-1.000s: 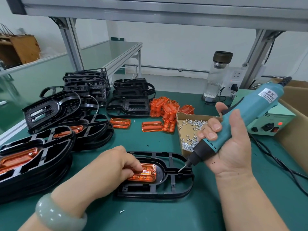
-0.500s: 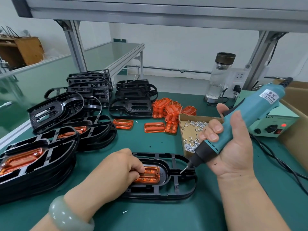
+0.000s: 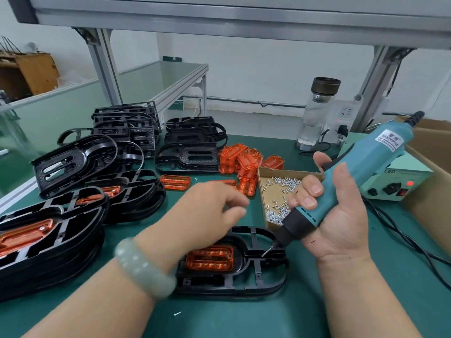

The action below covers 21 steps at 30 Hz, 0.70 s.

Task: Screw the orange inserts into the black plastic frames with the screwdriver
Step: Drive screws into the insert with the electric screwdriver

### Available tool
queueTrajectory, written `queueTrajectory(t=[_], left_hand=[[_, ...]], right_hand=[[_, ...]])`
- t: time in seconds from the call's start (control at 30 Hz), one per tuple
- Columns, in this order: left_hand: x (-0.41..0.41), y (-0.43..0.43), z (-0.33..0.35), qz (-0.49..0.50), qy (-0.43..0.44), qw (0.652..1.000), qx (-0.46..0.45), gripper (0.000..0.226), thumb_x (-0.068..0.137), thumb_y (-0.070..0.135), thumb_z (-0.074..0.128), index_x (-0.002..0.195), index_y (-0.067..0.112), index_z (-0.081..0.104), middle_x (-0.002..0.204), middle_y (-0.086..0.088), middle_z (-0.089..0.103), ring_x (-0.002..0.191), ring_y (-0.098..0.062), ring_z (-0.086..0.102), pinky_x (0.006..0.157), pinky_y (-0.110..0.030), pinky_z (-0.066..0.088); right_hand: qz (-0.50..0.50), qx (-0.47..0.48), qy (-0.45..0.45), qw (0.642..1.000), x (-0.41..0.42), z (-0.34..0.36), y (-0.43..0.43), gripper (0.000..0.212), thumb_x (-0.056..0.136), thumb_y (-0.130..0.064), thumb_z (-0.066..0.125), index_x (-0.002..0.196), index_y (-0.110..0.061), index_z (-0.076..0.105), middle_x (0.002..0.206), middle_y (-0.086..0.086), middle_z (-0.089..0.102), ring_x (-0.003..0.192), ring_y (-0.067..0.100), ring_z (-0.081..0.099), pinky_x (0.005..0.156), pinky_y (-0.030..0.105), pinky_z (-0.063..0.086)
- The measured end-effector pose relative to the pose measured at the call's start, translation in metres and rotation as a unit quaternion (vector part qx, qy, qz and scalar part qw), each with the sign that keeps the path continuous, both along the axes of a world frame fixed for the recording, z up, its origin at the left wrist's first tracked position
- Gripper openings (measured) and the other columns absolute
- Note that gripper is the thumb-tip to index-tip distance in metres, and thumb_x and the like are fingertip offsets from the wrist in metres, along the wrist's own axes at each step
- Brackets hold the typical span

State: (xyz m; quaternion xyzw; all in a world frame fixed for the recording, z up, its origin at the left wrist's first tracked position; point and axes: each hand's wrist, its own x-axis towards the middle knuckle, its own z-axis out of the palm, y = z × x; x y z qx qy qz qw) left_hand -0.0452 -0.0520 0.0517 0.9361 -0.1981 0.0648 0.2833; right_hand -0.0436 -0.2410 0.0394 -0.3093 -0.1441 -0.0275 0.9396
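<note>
White walls and an aluminium rack (image 3: 219, 23) enclose an assembly station whose green tabletop (image 3: 244, 318) appears laid out to put every part within the worker's reach. Stacks of black frames (image 3: 48, 252) already carrying orange inserts fill the left side, apparently the finished pile. Bare frames (image 3: 190, 154) wait further back beside a heap of loose inserts (image 3: 244, 157). Directly in front of the person the black frame (image 3: 256, 286) being worked on lies flat on the tabletop, an orange insert (image 3: 210, 258) seated in its oval pocket. The right hand (image 3: 341, 228) has its fingers wrapped round the teal electric screwdriver (image 3: 353, 172), held slanted with the bit low over the frame just right of the insert, probably poised to drop onto a screw hole; whether the tip touches the plastic cannot be told. The left hand (image 3: 207, 211), a pale bracelet (image 3: 144, 267) on its wrist, hovers blurred above the frame. Its fingers are loosely bent and point toward the cardboard tray (image 3: 288, 171) of small silver screws (image 3: 283, 184), likely to fetch one; whether they pinch anything cannot be told. A power unit (image 3: 390, 189) with a red lamp and a water bottle (image 3: 317, 113) stand at the back right, and one stray screw (image 3: 177, 313) lies near the front edge.
</note>
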Motion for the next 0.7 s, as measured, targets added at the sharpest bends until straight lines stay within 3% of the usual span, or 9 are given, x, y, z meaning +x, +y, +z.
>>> queueTrajectory(t=[0.1, 0.2, 0.27, 0.33, 0.4, 0.5, 0.57, 0.7], left_hand=[[0.028, -0.037, 0.005, -0.05, 0.006, 0.998, 0.024, 0.021, 0.09, 0.027, 0.056, 0.107, 0.027, 0.069, 0.102, 0.009, 0.07, 0.09, -0.006, 0.06, 0.087, -0.021, 0.045], [0.047, -0.066, 0.005, -0.082, 0.022, 0.99, 0.115, 0.02, 0.091, 0.023, 0.052, 0.078, 0.028, 0.066, 0.073, 0.002, 0.057, 0.088, -0.024, 0.055, 0.073, -0.029, 0.04], [0.056, -0.079, 0.002, -0.075, 0.024, 0.974, 0.212, 0.025, 0.091, 0.023, 0.05, 0.067, 0.029, 0.052, 0.073, 0.001, 0.048, 0.097, -0.028, 0.048, 0.073, -0.033, 0.034], [0.061, -0.089, -0.002, -0.067, 0.008, 0.948, 0.31, 0.006, 0.09, 0.026, 0.053, 0.088, 0.02, 0.054, 0.097, -0.006, 0.056, 0.108, -0.029, 0.041, 0.083, -0.039, 0.033], [0.066, -0.095, -0.006, -0.062, 0.007, 0.934, 0.352, 0.024, 0.087, 0.027, 0.057, 0.107, 0.015, 0.056, 0.114, -0.006, 0.057, 0.113, -0.029, 0.042, 0.091, -0.04, 0.032], [0.068, -0.098, -0.007, -0.064, -0.018, 0.943, 0.326, 0.019, 0.086, 0.023, 0.055, 0.103, 0.017, 0.059, 0.108, -0.002, 0.063, 0.107, -0.026, 0.054, 0.094, -0.039, 0.028], [0.068, -0.096, -0.008, -0.06, -0.023, 0.955, 0.289, 0.009, 0.087, 0.021, 0.051, 0.093, 0.018, 0.057, 0.095, 0.001, 0.062, 0.1, -0.026, 0.057, 0.086, -0.037, 0.031], [0.063, -0.087, -0.007, -0.069, -0.022, 0.974, 0.217, 0.007, 0.087, 0.018, 0.049, 0.08, 0.02, 0.049, 0.077, 0.002, 0.049, 0.077, -0.024, 0.047, 0.072, -0.032, 0.03]], right_hand=[[0.002, -0.004, -0.005, 1.0, 0.0, 0.0, 0.001, 0.051, 0.053, -0.045, 0.091, 0.093, -0.02, 0.071, 0.055, -0.005, 0.047, 0.041, 0.006, 0.044, 0.051, 0.019, 0.044], [0.001, -0.003, -0.006, 1.0, 0.0, 0.0, 0.002, 0.057, 0.051, -0.045, 0.092, 0.096, -0.019, 0.068, 0.055, -0.005, 0.047, 0.041, 0.006, 0.045, 0.049, 0.02, 0.045], [-0.001, -0.004, -0.004, 1.0, 0.0, 0.0, 0.002, 0.057, 0.051, -0.045, 0.092, 0.096, -0.019, 0.068, 0.055, -0.005, 0.046, 0.041, 0.006, 0.044, 0.049, 0.019, 0.044], [0.001, -0.002, -0.003, 1.0, 0.001, 0.0, 0.001, 0.054, 0.051, -0.045, 0.092, 0.094, -0.02, 0.07, 0.055, -0.005, 0.046, 0.041, 0.006, 0.044, 0.05, 0.019, 0.044], [0.0, 0.001, -0.005, 1.0, 0.001, 0.0, 0.0, 0.053, 0.051, -0.045, 0.092, 0.093, -0.02, 0.07, 0.055, -0.005, 0.045, 0.041, 0.006, 0.044, 0.05, 0.019, 0.044], [-0.002, 0.004, -0.01, 1.0, 0.001, 0.001, 0.0, 0.055, 0.051, -0.044, 0.092, 0.095, -0.019, 0.069, 0.055, -0.005, 0.046, 0.04, 0.006, 0.044, 0.05, 0.019, 0.044], [-0.001, 0.006, -0.011, 1.0, 0.0, 0.001, 0.001, 0.056, 0.051, -0.044, 0.092, 0.096, -0.019, 0.068, 0.055, -0.005, 0.047, 0.04, 0.006, 0.045, 0.05, 0.019, 0.044], [0.004, 0.008, -0.007, 1.0, 0.0, 0.0, 0.004, 0.06, 0.053, -0.044, 0.091, 0.1, -0.018, 0.065, 0.055, -0.005, 0.047, 0.041, 0.006, 0.046, 0.05, 0.019, 0.044]])
